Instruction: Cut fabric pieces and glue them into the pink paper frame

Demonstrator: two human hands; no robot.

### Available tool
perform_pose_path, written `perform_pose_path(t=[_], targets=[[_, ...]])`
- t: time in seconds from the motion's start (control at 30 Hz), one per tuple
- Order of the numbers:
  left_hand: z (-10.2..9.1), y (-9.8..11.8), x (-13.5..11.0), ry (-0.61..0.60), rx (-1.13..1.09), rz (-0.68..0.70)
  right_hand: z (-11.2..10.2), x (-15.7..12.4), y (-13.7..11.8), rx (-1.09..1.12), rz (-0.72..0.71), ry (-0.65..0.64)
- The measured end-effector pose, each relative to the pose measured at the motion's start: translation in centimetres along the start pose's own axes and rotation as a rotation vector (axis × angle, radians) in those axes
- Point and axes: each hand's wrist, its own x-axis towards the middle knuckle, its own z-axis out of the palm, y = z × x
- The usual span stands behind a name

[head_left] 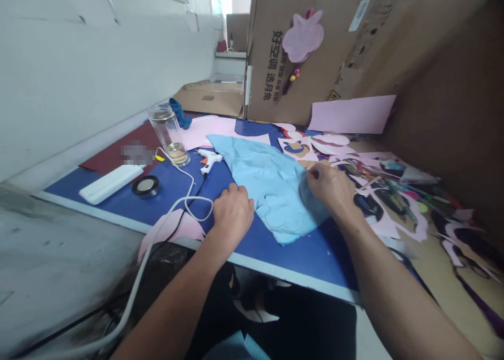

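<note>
A crumpled light-blue cloth [268, 176] lies spread on the blue tabletop, with a pointed corner at its far left and wrinkles along its near edge. My left hand [233, 210] is closed at the cloth's left edge, fingers curled down onto it; the fingertips are hidden. At the right side, my right hand [333, 188] is also closed, thumb and forefinger pinching the cloth's edge. Just left of the cloth lies a white glue gun [210, 160] with an orange trigger and a black cord.
At left are a glass jar [167, 137] with some liquid, a white power strip [112, 182] and a round black lid [146, 186]. A white cable [173, 205] loops beside my left hand. Paper scraps [386, 192] and tools crowd the right. A cardboard box [268, 108] stands behind.
</note>
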Motion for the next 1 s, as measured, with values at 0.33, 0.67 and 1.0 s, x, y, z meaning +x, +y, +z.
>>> perform_pose_path(t=[0.33, 0.67, 1.0], targets=[[0.8, 0.7, 4.2, -0.039, -0.142, 0.008, -0.2, 0.6, 1.2, 0.076, 0.076, 0.147], [2.5, 0.4, 8.5, -0.027, -1.213, -0.266, 0.5, 1.3, 1.5, 0.271, -0.115, 0.177], [1.7, 2.0, 10.2, -0.168, -1.531, -0.295, 1.0, 0.8, 0.1, 0.344, -0.301, 0.092]])
